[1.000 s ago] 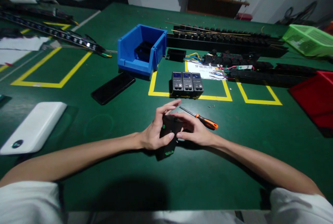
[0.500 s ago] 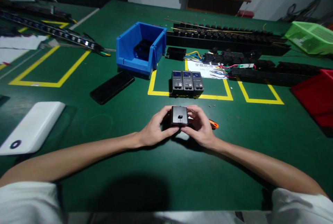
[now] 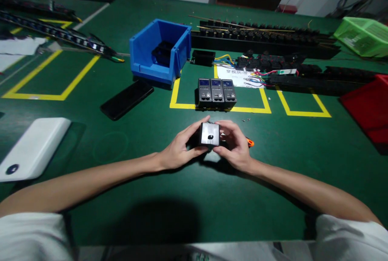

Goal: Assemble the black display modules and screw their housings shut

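Between my two hands is a small black box-shaped module (image 3: 210, 131), its face with a dark hole turned toward me. My left hand (image 3: 182, 147) grips its left side, thumb at the lower edge and fingers along the top. From the right, my right hand (image 3: 235, 147) holds it with curled fingers and the thumb near the bottom corner. Just beyond, three grey-black modules (image 3: 217, 91) with small screens stand side by side on the yellow tape line. An orange-handled tool (image 3: 250, 142) lies partly hidden behind my right hand. Two tiny screws (image 3: 247, 119) rest on the green table.
A blue bin (image 3: 160, 52) with dark parts stands beyond a black phone (image 3: 126, 100). At left lies a white power bank (image 3: 34, 147). Long black rails (image 3: 266, 44) and wired strips line the back. A red bin (image 3: 366, 111) and a green basket (image 3: 362, 36) are at right.
The module has tipped slightly, so more of its holed face shows and catches light. Both hands still hold it. The whole view has shifted a little.
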`<action>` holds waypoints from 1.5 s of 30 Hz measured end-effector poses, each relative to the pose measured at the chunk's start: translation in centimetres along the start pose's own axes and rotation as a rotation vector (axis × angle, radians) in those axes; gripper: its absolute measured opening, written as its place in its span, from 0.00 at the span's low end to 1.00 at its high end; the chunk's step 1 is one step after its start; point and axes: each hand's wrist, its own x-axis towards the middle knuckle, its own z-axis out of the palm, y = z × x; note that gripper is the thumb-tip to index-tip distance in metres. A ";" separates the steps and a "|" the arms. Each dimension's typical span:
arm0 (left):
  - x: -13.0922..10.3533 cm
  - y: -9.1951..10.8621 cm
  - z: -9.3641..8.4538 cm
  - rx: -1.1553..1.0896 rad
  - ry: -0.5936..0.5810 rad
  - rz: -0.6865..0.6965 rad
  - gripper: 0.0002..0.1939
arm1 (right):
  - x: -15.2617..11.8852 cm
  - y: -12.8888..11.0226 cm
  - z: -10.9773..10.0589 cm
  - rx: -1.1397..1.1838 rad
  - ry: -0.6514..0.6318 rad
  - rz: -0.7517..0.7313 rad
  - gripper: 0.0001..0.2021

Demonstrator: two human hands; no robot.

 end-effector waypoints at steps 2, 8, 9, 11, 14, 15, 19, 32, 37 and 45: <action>0.0 0.0 0.0 -0.005 0.001 0.001 0.41 | 0.0 -0.1 0.0 -0.012 0.000 -0.009 0.26; 0.0 -0.1 0.0 -0.031 -0.006 0.002 0.42 | 0.1 -0.2 0.0 -0.062 0.022 -0.071 0.24; 0.0 -0.1 0.0 -0.032 -0.005 0.001 0.42 | 0.1 -0.2 0.0 -0.059 0.024 -0.078 0.24; 0.0 -0.1 0.0 -0.034 -0.004 -0.004 0.42 | 0.1 -0.2 0.0 -0.047 0.023 -0.085 0.24; 0.0 0.0 0.0 -0.042 -0.008 -0.019 0.42 | 0.1 -0.4 0.0 -0.048 0.023 -0.067 0.24; 0.0 0.0 0.0 -0.046 -0.008 -0.022 0.42 | 0.1 -0.5 0.0 -0.056 0.022 -0.058 0.23; 0.1 0.1 0.1 -0.046 0.000 -0.015 0.41 | 0.1 -0.6 0.0 -0.091 0.030 -0.050 0.22; 0.4 0.6 0.6 -0.108 0.196 -0.106 0.28 | 0.2 -0.4 -0.1 -0.064 -0.003 0.060 0.23; 0.4 0.8 0.3 -0.218 0.310 -0.094 0.29 | 0.6 -0.5 0.0 -0.134 -0.038 0.035 0.25; 0.8 1.1 -0.1 -0.127 0.429 -0.044 0.30 | 0.2 -0.1 0.2 -0.076 -0.028 0.113 0.26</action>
